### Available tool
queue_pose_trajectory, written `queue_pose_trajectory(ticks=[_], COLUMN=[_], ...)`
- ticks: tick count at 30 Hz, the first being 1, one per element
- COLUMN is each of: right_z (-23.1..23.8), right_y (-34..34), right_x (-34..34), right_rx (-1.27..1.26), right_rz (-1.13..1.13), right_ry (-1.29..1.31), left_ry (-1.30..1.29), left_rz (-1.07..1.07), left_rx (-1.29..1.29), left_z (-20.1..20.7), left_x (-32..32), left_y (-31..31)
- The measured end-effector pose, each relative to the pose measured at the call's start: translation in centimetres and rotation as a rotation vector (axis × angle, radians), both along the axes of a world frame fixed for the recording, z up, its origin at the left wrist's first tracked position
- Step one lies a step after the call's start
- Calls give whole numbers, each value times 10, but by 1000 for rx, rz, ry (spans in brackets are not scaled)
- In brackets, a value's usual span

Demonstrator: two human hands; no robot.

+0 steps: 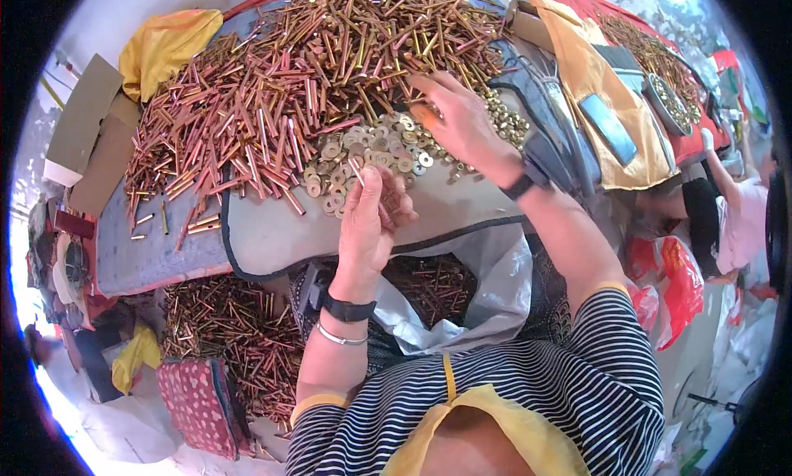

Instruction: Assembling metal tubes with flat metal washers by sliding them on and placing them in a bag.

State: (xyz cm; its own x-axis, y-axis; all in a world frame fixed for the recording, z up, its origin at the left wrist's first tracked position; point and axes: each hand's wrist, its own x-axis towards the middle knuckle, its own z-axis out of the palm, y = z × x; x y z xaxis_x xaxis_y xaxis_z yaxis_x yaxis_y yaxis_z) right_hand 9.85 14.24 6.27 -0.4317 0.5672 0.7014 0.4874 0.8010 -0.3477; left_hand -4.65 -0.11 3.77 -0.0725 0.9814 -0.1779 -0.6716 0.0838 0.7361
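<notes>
Copper bolts (280, 88) cover your table (165, 253); your left hand (367, 220) pinches one bolt (356, 172) upright over the washers (367, 150), right hand (458, 117) fingers spread among them.

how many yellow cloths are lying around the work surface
3: one yellow cloth at the pile's far left, one draped at the right, one low on the left floor. More may be hidden.

Copper-gold bolts (280, 105); brassy washers (363, 154); grey mat (272, 237); striped navy-white sleeves (610, 352) (yellow cuffs); red heart-print cushion (194, 402).
</notes>
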Motion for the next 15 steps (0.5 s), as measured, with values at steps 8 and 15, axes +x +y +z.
queue_pose_trajectory(ticks=[8,15], right_z=[-3,-2], right_y=[80,85], right_x=[-79,-77], right_rx=[216,128], right_rz=[-92,59], right_ry=[-418,-554], left_ry=[-10,17], left_rz=[-62,-68], left_rx=[29,10], left_z=[-10,-16], left_x=[-1,-2], left_y=[7,5])
